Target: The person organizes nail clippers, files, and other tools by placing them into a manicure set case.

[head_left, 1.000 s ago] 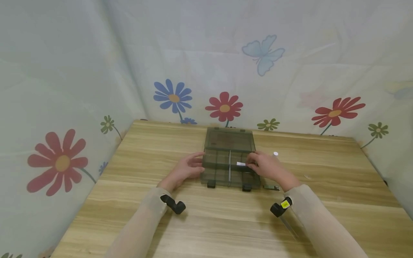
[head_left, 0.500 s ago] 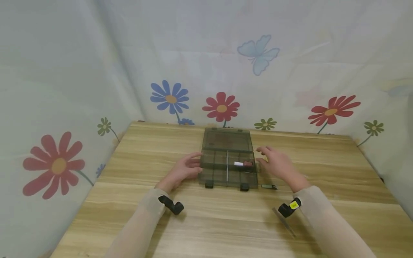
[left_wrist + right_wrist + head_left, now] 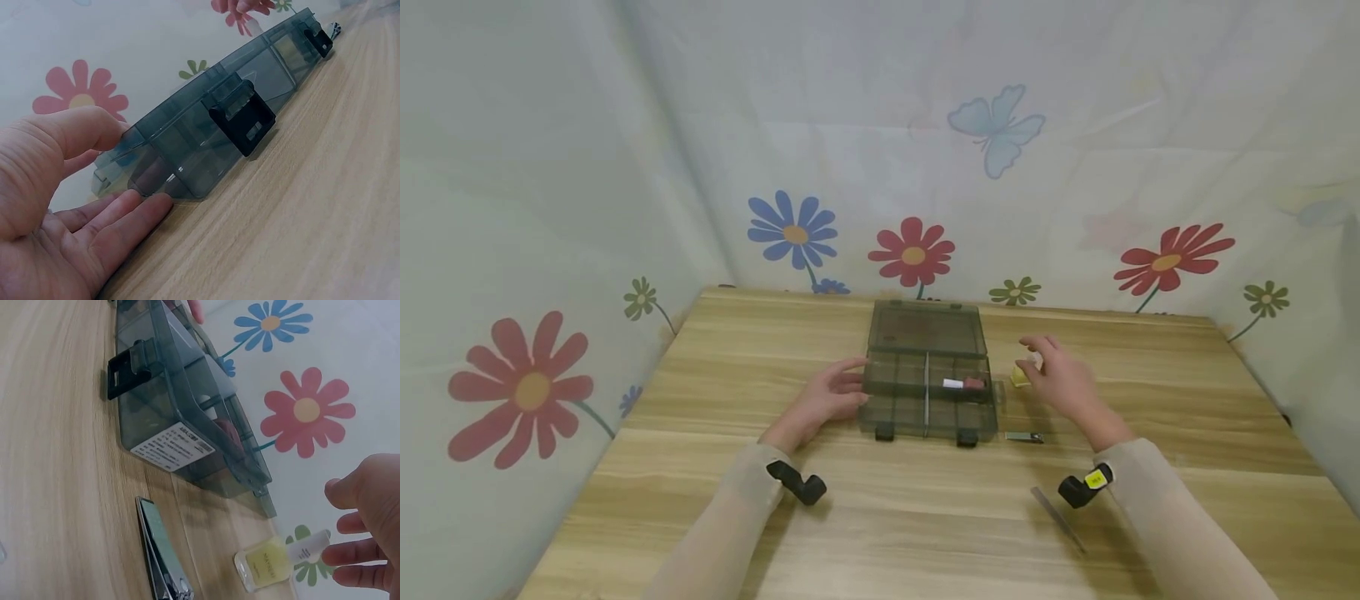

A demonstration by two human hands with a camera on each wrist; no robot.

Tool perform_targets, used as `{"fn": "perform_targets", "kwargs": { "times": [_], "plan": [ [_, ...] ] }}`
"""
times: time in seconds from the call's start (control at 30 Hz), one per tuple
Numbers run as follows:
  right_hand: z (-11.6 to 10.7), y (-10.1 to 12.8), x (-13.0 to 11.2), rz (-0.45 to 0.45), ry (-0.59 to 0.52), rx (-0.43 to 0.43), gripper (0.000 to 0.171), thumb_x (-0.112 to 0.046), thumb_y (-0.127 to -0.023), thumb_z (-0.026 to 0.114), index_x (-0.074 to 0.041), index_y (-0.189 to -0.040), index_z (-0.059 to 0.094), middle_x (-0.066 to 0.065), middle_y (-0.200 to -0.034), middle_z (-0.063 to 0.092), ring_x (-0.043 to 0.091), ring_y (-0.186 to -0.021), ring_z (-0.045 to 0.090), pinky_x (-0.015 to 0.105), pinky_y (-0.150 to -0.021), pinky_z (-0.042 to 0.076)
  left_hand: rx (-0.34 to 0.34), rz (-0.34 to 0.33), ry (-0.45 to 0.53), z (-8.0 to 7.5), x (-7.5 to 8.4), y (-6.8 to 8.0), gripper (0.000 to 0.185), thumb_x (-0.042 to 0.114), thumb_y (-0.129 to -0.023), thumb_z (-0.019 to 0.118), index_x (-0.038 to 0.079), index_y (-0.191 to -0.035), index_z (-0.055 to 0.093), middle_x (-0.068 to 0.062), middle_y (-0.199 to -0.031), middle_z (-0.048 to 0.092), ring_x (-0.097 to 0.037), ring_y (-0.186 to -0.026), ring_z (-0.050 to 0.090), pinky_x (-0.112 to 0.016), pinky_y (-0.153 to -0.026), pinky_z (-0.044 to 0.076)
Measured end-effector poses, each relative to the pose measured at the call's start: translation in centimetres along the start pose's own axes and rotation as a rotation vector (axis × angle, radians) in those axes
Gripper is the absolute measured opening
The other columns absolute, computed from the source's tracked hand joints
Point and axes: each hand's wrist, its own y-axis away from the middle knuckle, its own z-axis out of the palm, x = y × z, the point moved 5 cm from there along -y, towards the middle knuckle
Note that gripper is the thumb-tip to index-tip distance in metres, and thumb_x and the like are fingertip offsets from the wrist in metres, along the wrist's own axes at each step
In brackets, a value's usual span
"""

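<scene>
Reaching out past the far right side of the box [image 3: 928, 392], the right hand [image 3: 1060, 379] has its fingertips [image 3: 350, 557] on the white cap of a little yellow bottle [image 3: 272, 561]. The fingers are bent lightly round the cap, and it looks like a soft pinch. The bottle lies on its side on the surface [image 3: 925, 517], just beside the right wall of the box, with its cap end toward the hand and its yellow end toward the box. So its long way runs across, from the hand to the box. The left hand [image 3: 827, 398] is on the other side of the box, flat and relaxed, with fingers [image 3: 125, 212] touching the left corner of the box and holding nothing. The right hand is much the nearer one to the bottle. The box stands open, its lid back, and a small pink and white thing [image 3: 964, 383] lies in one of its right spaces. A nail clipper [image 3: 164, 562] lies on the surface in front of the bottle, near the front right corner of the box. Right of the box there is plenty of bare wood to move over.
</scene>
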Motion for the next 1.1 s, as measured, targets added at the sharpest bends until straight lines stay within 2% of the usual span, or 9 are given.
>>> {"fn": "perform_targets", "kwargs": {
  "times": [0.17, 0.3, 0.43, 0.7, 1.0, 1.1],
  "plan": [
    [0.0, 0.3, 1.3, 0.061, -0.030, 0.013, 0.042, -0.016, -0.090, 0.062, 0.000, -0.126, 0.049, 0.020, -0.111, 0.055, 0.022, -0.069, 0.054, 0.035, -0.053, 0.043, -0.002, 0.000, -0.001, 0.0, 0.0, 0.1, 0.064, 0.012, -0.083, 0.071, 0.018, -0.140, 0.043, -0.017, -0.136, 0.043, -0.032, -0.122, 0.044, -0.041, -0.082, 0.051],
    [0.3, 0.3, 2.2, 0.092, -0.070, -0.022, 0.044, -0.017, -0.090, 0.062, 0.001, -0.126, 0.047, 0.022, -0.107, 0.056, 0.025, -0.072, 0.056, 0.040, -0.059, 0.046, 0.001, -0.004, -0.008, 0.0, 0.1, 0.2, 0.064, 0.013, -0.083, 0.071, 0.019, -0.140, 0.042, -0.018, -0.137, 0.042, -0.033, -0.123, 0.043, -0.041, -0.084, 0.050],
    [0.9, 0.2, 2.9, 0.122, -0.144, -0.056, 0.044, -0.011, -0.088, 0.063, 0.005, -0.126, 0.046, 0.027, -0.105, 0.056, 0.030, -0.075, 0.058, 0.043, -0.064, 0.048, -0.008, 0.000, -0.009, 0.0, 0.0, 0.1, 0.064, 0.011, -0.084, 0.070, 0.017, -0.140, 0.042, -0.020, -0.137, 0.041, -0.034, -0.123, 0.043, -0.042, -0.084, 0.050],
    [2.1, -0.5, 3.2, 0.133, -0.257, -0.074, 0.046, -0.002, -0.086, 0.063, 0.010, -0.126, 0.044, 0.029, -0.108, 0.053, 0.028, -0.073, 0.057, 0.039, -0.063, 0.047, 0.005, 0.004, -0.010, -0.1, -0.2, 0.0, 0.064, 0.010, -0.083, 0.070, 0.017, -0.140, 0.042, -0.018, -0.136, 0.044, -0.033, -0.120, 0.046, -0.041, -0.082, 0.051],
    [2.8, -0.7, 3.4, 0.168, -0.272, -0.099, 0.040, 0.001, -0.081, 0.067, 0.011, -0.117, 0.051, 0.028, -0.110, 0.054, 0.028, -0.075, 0.055, 0.039, -0.063, 0.046, 0.016, 0.020, -0.026, 0.1, -0.2, 0.2, 0.064, 0.010, -0.083, 0.069, 0.015, -0.141, 0.041, -0.019, -0.135, 0.044, -0.032, -0.119, 0.047, -0.039, -0.081, 0.051],
    [3.1, -0.7, 3.9, 0.172, -0.278, -0.103, 0.039, 0.000, -0.079, 0.070, 0.010, -0.112, 0.053, 0.025, -0.105, 0.056, 0.027, -0.074, 0.055, 0.037, -0.062, 0.046, 0.010, 0.013, -0.024, 0.3, 0.3, 0.5, 0.064, 0.009, -0.084, 0.068, 0.013, -0.142, 0.039, -0.022, -0.136, 0.042, -0.035, -0.121, 0.045, -0.040, -0.082, 0.051]
  ]
}}
